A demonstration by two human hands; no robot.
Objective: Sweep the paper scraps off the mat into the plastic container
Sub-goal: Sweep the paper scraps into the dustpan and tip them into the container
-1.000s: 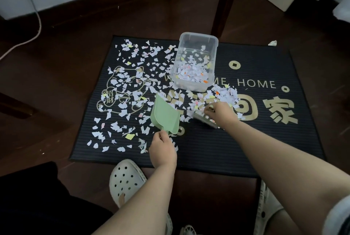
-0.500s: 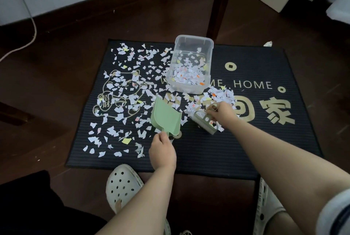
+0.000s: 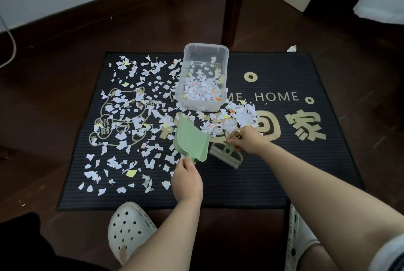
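left hand [image 3: 188,181]: fingers wrapped round the green dustpan [image 3: 190,139] handle
right hand [image 3: 247,141]: gripping the little brush [image 3: 225,157]
scraps [image 3: 240,113]: all over the mat's [image 3: 273,172] left half, some already in the container [image 3: 205,46]

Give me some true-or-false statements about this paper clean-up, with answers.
1. The left hand holds the pale green plastic dustpan by its handle. True.
2. The clear plastic container is empty. False: torn paper scraps already lie inside it.
3. The container stands on the black ribbed doormat. True.
4. The right hand holds nothing. False: it grips a small green hand brush.
5. Most loose scraps lie on the mat's right end. False: they cover its left half.
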